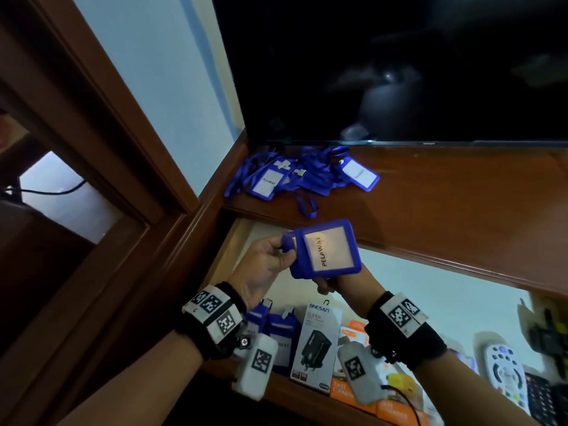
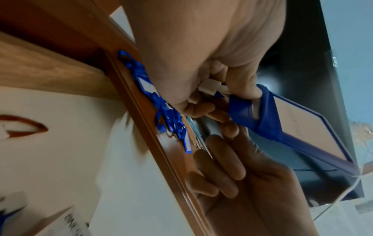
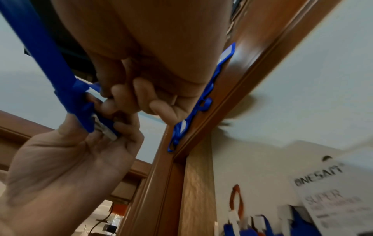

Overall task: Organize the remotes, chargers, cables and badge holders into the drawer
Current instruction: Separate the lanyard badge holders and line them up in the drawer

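Both hands hold one blue badge holder (image 1: 324,250) labelled PELAWAT above the open drawer (image 1: 227,250), its blue lanyard wound round its left end. My left hand (image 1: 284,252) pinches that end at the white clip (image 2: 210,86). My right hand (image 1: 327,285) grips the holder from below, fingers curled under its lower edge. In the left wrist view, right-hand fingertips (image 2: 230,127) touch the lanyard wrap (image 2: 248,115). The right wrist view shows the holder's blue edge (image 3: 40,47). Several more badge holders (image 1: 295,176) lie tangled on the cabinet top.
Inside the drawer stand blue badge holders (image 1: 282,330), a white ONESAM charger box (image 1: 319,342), orange boxes (image 1: 353,392), a white remote (image 1: 504,370) and a black remote (image 1: 544,398). A dark TV screen (image 1: 399,72) rises behind the wooden cabinet top (image 1: 445,204).
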Demonstrator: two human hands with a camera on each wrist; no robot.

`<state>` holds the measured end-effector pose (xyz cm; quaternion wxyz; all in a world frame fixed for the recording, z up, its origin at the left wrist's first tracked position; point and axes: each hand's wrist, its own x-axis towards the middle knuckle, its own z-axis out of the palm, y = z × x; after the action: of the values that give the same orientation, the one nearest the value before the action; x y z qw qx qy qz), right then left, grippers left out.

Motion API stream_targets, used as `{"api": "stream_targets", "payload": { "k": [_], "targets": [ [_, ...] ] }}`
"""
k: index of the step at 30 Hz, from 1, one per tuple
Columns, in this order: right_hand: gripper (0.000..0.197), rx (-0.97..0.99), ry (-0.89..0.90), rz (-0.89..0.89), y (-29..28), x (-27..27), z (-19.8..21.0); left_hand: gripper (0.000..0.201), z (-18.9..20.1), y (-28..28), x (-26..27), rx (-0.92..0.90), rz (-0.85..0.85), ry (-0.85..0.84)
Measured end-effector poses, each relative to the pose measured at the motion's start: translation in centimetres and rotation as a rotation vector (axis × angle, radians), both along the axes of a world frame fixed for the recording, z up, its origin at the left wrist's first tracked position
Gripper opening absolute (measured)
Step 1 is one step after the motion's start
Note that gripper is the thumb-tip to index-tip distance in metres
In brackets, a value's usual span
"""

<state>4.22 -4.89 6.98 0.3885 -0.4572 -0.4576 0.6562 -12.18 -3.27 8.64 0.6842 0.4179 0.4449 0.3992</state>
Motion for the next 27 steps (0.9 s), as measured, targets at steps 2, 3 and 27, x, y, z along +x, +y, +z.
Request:
{"api": "stream_targets", "payload": {
  "k": [2,3,27],
  "targets": [
    [0.017,-0.010,0.024,0.049,-0.5,0.4,-0.9,0.039,-0.7,-0.6,0.2,-0.037,0.012,-0.004],
    [0.016,-0.012,0.023,0.085,-0.6,0.6,-1.3,0.040,-1.0,-0.8,0.3,-0.052,0.015,0.014],
    [0.063,0.111,-1.107,-0.282,17.3,6.0,-6.8,0.028,-10.8,5.4,0.4,0.384,-1.392,1.380]
  ]
}}
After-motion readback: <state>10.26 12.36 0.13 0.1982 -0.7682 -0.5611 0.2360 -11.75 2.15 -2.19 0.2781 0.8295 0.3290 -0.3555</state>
